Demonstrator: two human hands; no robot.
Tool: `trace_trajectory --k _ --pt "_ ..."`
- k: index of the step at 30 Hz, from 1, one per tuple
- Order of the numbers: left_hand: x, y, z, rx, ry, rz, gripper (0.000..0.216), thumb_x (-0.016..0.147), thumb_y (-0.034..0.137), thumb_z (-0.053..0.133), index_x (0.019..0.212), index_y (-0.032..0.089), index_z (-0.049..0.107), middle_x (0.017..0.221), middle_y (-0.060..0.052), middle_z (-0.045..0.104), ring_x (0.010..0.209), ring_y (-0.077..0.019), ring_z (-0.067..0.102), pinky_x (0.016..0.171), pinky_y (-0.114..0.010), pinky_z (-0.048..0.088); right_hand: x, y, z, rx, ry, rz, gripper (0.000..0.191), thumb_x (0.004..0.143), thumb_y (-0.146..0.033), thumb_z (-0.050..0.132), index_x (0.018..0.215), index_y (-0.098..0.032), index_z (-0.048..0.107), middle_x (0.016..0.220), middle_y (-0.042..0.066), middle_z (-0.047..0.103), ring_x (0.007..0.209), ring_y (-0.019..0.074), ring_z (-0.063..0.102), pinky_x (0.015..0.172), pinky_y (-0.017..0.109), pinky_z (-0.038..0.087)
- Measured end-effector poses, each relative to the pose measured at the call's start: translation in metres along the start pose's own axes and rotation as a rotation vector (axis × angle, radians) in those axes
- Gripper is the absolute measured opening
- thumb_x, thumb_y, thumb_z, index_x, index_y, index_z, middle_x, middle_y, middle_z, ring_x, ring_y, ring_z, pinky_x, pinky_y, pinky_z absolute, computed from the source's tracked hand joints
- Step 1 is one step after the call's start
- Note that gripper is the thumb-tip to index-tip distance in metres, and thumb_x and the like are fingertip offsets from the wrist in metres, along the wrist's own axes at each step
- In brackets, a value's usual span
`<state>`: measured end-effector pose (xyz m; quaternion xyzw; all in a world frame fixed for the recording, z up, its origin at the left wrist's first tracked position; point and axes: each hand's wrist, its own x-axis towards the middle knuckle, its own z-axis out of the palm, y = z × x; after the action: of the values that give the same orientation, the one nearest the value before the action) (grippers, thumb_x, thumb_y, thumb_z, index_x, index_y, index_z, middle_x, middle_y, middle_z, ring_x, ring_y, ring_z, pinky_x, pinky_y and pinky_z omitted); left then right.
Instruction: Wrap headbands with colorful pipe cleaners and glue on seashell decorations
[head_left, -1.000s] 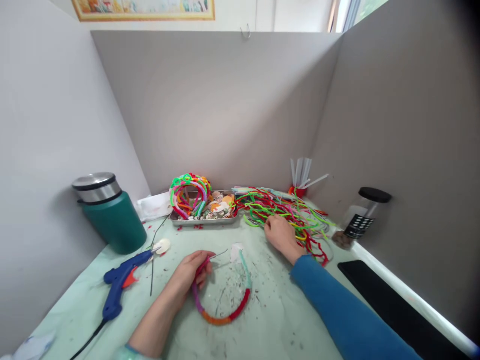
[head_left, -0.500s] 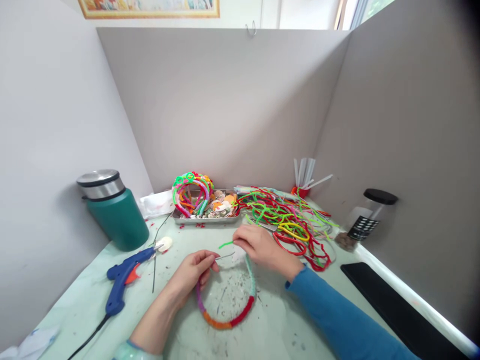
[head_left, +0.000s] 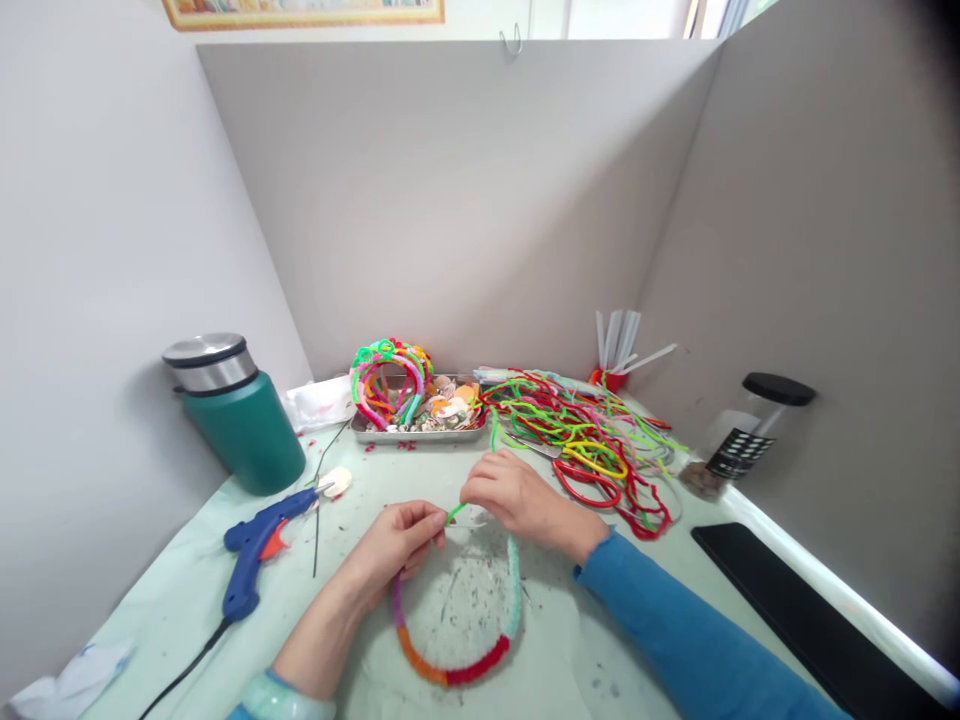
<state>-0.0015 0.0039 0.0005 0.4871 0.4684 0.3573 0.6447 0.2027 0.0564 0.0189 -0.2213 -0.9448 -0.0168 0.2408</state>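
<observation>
A headband (head_left: 457, 655) wrapped in purple, orange, red and teal fuzzy wire lies curved on the pale green table (head_left: 570, 660). My left hand (head_left: 397, 550) pinches its bare upper left end. My right hand (head_left: 517, 498) is closed on a green pipe cleaner (head_left: 455, 513), which it holds against that same end. The two hands almost touch.
A loose heap of pipe cleaners (head_left: 585, 440) lies to the right, a metal tray (head_left: 420, 432) with finished headbands and trinkets at the back. A blue glue gun (head_left: 259, 550), a green flask (head_left: 236, 415), white glue sticks (head_left: 619, 340), a jar (head_left: 739, 440) and a black pad (head_left: 817, 620) stand around.
My right hand left the pipe cleaner heap with a green one and came in to my left hand at the headband's end. The view tilted down slightly.
</observation>
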Motion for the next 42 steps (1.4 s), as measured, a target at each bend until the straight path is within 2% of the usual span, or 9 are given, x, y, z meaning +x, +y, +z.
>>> trace_trajectory --k 3,6,15,21,28,32,34,37,42 --pt "0.001 -0.001 0.0 0.027 -0.018 -0.008 0.028 0.07 0.037 0.067 0.078 0.012 0.058 0.059 0.003 0.054 0.035 -0.0003 0.023 0.033 -0.018 0.014 0.0 0.0 0.0 0.036 -0.014 -0.01 0.015 0.088 -0.016 0.046 0.089 -0.019 0.061 0.086 0.004 0.059 0.082 0.0149 0.048 0.075 0.028 0.031" --pt "0.002 -0.002 0.0 0.047 -0.013 -0.011 0.03 0.067 0.035 0.069 0.083 0.012 0.058 0.065 0.0 0.06 0.035 0.0001 0.023 0.033 -0.018 0.014 -0.001 0.001 0.002 0.074 -0.006 -0.017 0.016 0.088 -0.017 0.046 0.088 -0.02 0.061 0.085 0.004 0.06 0.083 0.015 0.049 0.076 0.028 0.032" --pt "-0.002 0.006 0.005 0.089 0.034 0.053 0.032 0.063 0.035 0.072 0.08 0.016 0.052 0.062 0.003 0.06 0.032 0.0002 0.025 0.032 -0.017 0.014 -0.002 0.001 0.012 0.305 0.063 0.038 0.015 0.088 -0.019 0.047 0.089 -0.018 0.062 0.084 0.004 0.064 0.081 0.0142 0.055 0.077 0.027 0.039" --pt "-0.006 0.013 0.009 0.087 0.037 0.085 0.031 0.061 0.031 0.074 0.079 0.016 0.053 0.055 0.008 0.051 0.033 0.0004 0.024 0.032 -0.016 0.014 -0.004 -0.004 0.016 0.451 0.117 0.124 0.016 0.088 -0.019 0.047 0.09 -0.016 0.062 0.084 0.004 0.064 0.08 0.0135 0.056 0.075 0.026 0.042" --pt "-0.001 0.006 0.008 0.265 0.119 0.022 0.037 0.061 0.033 0.069 0.091 0.014 0.057 0.066 0.002 0.062 0.032 -0.0021 0.031 0.033 -0.018 0.02 -0.004 -0.002 0.02 0.44 0.138 0.138 0.017 0.088 -0.02 0.046 0.089 -0.017 0.063 0.084 0.005 0.063 0.08 0.0142 0.056 0.074 0.026 0.043" --pt "0.0 0.002 0.007 0.518 0.149 0.063 0.018 0.069 0.031 0.059 0.071 0.014 0.062 0.053 0.003 0.057 0.037 -0.0064 0.035 0.038 -0.02 0.023 -0.004 -0.001 0.02 0.429 0.135 0.137 0.017 0.088 -0.019 0.046 0.089 -0.017 0.062 0.084 0.006 0.063 0.08 0.0145 0.056 0.075 0.027 0.043" --pt "-0.001 0.003 0.007 0.603 0.155 0.135 0.018 0.07 0.03 0.058 0.062 0.014 0.062 0.049 0.003 0.053 0.044 -0.0084 0.038 0.044 -0.02 0.027 -0.005 -0.001 0.019 0.429 0.139 0.142 0.017 0.088 -0.019 0.046 0.089 -0.017 0.062 0.084 0.006 0.063 0.081 0.0145 0.056 0.075 0.027 0.043" --pt "-0.001 0.004 0.006 0.617 0.141 0.193 0.017 0.07 0.029 0.058 0.063 0.015 0.063 0.052 0.003 0.054 0.051 -0.0105 0.041 0.049 -0.021 0.029 -0.005 -0.001 0.018 0.431 0.14 0.153 0.016 0.088 -0.019 0.046 0.089 -0.017 0.062 0.084 0.006 0.063 0.08 0.0146 0.056 0.074 0.026 0.043" --pt "0.0 0.003 0.005 0.621 0.134 0.218 0.019 0.071 0.03 0.057 0.063 0.015 0.064 0.055 0.001 0.058 0.051 -0.0107 0.042 0.049 -0.021 0.029 -0.005 -0.004 0.015 0.439 0.109 0.164 0.014 0.087 -0.02 0.048 0.089 -0.017 0.061 0.085 0.005 0.063 0.077 0.0138 0.057 0.073 0.025 0.043"
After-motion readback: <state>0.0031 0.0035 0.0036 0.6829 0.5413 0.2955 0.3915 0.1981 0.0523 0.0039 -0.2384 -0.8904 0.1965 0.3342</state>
